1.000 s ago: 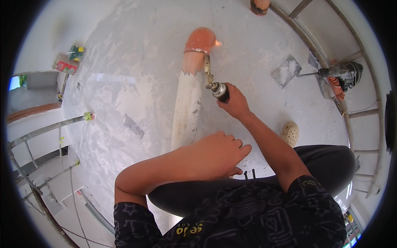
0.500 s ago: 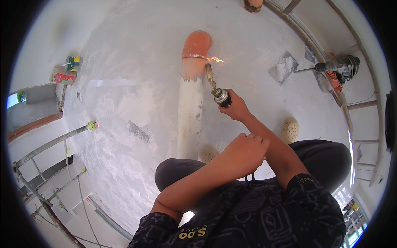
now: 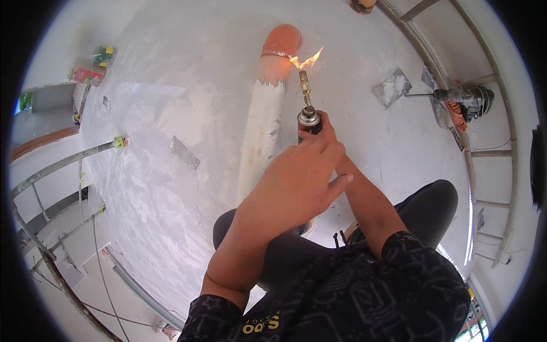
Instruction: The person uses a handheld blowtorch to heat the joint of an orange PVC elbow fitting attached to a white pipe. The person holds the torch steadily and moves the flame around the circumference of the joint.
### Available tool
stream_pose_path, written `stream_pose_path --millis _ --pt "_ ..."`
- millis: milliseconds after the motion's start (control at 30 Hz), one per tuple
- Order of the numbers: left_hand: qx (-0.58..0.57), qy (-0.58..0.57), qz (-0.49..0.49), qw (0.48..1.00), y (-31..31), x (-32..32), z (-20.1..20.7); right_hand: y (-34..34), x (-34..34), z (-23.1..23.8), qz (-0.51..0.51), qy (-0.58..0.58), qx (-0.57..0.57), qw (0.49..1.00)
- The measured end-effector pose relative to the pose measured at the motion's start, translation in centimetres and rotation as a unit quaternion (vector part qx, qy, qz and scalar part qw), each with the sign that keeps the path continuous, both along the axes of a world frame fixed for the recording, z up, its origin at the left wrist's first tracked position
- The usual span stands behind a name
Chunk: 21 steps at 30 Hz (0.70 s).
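Note:
My right hand (image 3: 325,132) is wrapped round the gas canister of a blowtorch (image 3: 305,88), which points away from me. From its brass nozzle a yellow flame (image 3: 308,60) licks sideways beside the collar of an orange pipe elbow (image 3: 283,40). That elbow is joined to a long pipe (image 3: 260,142), whose orange end shows a ragged border with the white coating below it. My left hand (image 3: 290,179) reaches across in front of the right one, thumb and fingers apart. Whether its fingertips touch the canister or the right hand is hidden.
A power drill (image 3: 467,101) with a long bit lies at the right, by a dusty grey sheet (image 3: 392,88) and a metal frame (image 3: 496,154). More metal framing (image 3: 62,165) stands at the left. A grey scrap (image 3: 185,153) lies left of the pipe.
My left hand has come up and forward from near my lap to the right hand, its fingers opening. The torch has turned more upright, and its flame is larger. My legs have shifted.

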<state>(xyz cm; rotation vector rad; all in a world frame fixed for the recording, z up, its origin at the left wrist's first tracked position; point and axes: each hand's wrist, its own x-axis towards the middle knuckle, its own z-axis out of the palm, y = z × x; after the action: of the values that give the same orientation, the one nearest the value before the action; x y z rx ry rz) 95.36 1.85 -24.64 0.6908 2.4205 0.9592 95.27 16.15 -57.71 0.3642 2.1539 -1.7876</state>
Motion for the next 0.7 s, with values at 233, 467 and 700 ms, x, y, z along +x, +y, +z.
stream_pose_path --millis 233,467,700 --pt "-0.113 -0.034 0.314 0.942 -8.1 1.4 2.0 2.1 -1.4 2.1 0.009 0.023 -0.039 0.999" --pt "-0.270 -0.143 0.368 0.878 -15.0 10.5 -17.6 3.7 -3.2 3.0 0.085 0.039 0.001 0.996" --pt "-0.236 -0.101 0.366 0.894 -16.1 18.7 -28.4 3.0 -4.4 3.8 0.108 0.081 0.059 0.989"
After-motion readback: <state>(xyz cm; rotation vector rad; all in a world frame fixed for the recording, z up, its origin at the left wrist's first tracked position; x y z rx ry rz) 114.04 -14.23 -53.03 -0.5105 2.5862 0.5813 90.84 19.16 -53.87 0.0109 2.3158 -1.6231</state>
